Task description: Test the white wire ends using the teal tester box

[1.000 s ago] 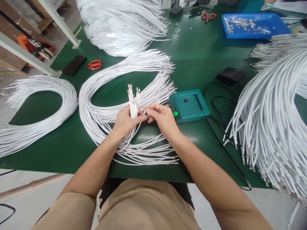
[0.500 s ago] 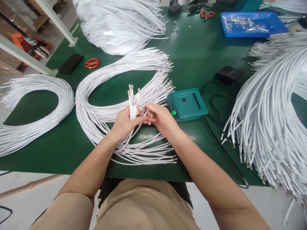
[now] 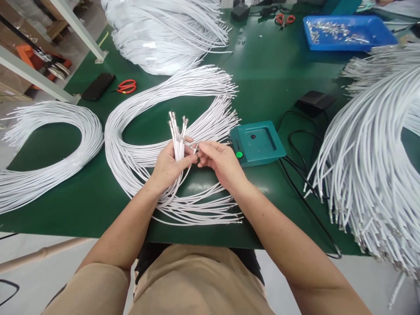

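Note:
My left hand (image 3: 168,167) is closed around a small bunch of white wires (image 3: 179,146), whose metal-tipped ends stick up above the fingers. Close beside it, my right hand (image 3: 218,161) pinches the end of a single white wire (image 3: 196,150) between thumb and fingertips. Exactly what sits at that wire's tip is too small to make out. Just right of my right hand is a teal device (image 3: 257,142) with a green button. Under and behind both hands lies a large looped bundle of white wires (image 3: 114,131) on the green table.
Another wire coil (image 3: 88,144) lies left, a thick bundle (image 3: 164,35) at the back, and a large heap (image 3: 364,166) on the right. Red-handled scissors (image 3: 127,86) lie near a black phone-like object (image 3: 98,86). A blue tray (image 3: 377,33) holds small metal parts. Black cables (image 3: 308,210) cross the table.
The bunch in my left hand has tilted and shifted slightly left, its tips fanning apart. My right hand has drawn its fingers closer together around the single wire's end.

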The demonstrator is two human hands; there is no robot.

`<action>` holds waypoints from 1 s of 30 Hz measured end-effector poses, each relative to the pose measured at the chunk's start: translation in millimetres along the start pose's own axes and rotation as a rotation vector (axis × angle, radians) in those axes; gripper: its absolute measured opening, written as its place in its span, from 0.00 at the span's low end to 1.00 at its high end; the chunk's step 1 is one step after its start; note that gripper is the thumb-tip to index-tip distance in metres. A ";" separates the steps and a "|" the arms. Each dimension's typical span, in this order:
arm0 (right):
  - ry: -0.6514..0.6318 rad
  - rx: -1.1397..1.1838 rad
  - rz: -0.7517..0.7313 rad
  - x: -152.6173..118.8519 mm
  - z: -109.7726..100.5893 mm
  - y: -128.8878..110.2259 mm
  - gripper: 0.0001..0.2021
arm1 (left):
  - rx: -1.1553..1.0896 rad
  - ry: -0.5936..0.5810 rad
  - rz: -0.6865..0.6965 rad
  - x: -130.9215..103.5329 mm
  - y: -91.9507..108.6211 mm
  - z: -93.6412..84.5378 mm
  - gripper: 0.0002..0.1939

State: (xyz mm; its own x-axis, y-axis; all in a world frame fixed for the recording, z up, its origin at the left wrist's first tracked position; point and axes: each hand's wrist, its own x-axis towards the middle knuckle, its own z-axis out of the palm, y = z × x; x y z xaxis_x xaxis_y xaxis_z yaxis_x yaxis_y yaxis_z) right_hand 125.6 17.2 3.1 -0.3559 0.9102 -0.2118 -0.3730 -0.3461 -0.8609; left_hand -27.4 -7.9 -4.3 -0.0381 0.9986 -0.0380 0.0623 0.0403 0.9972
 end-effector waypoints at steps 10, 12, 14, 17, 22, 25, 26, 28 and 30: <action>0.063 -0.376 -0.184 -0.3 -0.9 1.9 0.07 | 0.025 -0.041 -0.018 -1.8 2.0 0.0 0.19; 0.059 -0.483 -0.279 -0.3 -2.5 4.2 0.07 | -0.059 -0.072 -0.051 -1.4 2.1 -0.8 0.21; 0.073 -0.655 -0.439 -0.6 -4.1 6.4 0.08 | -0.150 -0.084 -0.103 -0.4 3.0 -1.6 0.22; 0.051 -1.000 -0.736 -0.2 -7.5 8.4 0.11 | -0.262 -0.062 -0.192 1.5 4.9 -3.2 0.23; -0.042 -1.230 -0.885 0.8 -11.2 6.0 0.12 | -0.292 -0.047 -0.234 2.5 5.7 -5.2 0.26; 0.026 -1.004 -0.717 0.6 -9.7 2.9 0.08 | -0.247 -0.052 -0.182 1.4 6.3 -4.3 0.27; 0.047 -0.913 -0.645 0.8 -9.0 2.1 0.07 | -0.233 -0.051 -0.169 1.0 6.5 -3.8 0.28; 0.070 -0.751 -0.514 1.8 -8.1 1.1 0.08 | -0.204 -0.046 -0.150 0.4 6.6 -2.8 0.29; 0.071 -0.618 -0.411 3.0 -7.5 0.8 0.09 | -0.179 -0.036 -0.136 0.2 6.1 -2.2 0.31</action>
State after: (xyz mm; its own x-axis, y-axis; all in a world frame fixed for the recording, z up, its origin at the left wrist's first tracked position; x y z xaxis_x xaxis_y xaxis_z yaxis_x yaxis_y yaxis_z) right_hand 130.6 21.4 -1.7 -0.2272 0.9586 0.1716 0.0930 0.1967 -0.9760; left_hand -29.2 -7.6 1.9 0.0013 0.9851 -0.1717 -0.1192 0.1706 0.9781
